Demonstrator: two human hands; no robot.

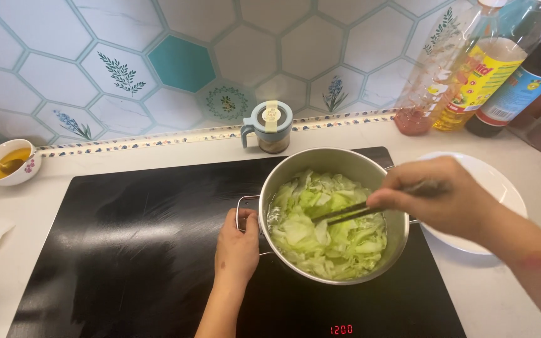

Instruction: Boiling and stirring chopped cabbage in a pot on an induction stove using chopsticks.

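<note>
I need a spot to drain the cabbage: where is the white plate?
In the head view, the white plate lies on the counter right of the steel pot, partly under the right hand.

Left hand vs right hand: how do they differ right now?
The left hand grips the wire handle on the steel pot; the right hand holds dark chopsticks. The left hand sits beside the pot wall over the black cooktop; the right hand hangs over the far rim, chopstick tips in the cabbage. The left looks sharp, the right slightly blurred. Both are bare and closed on something.
</note>
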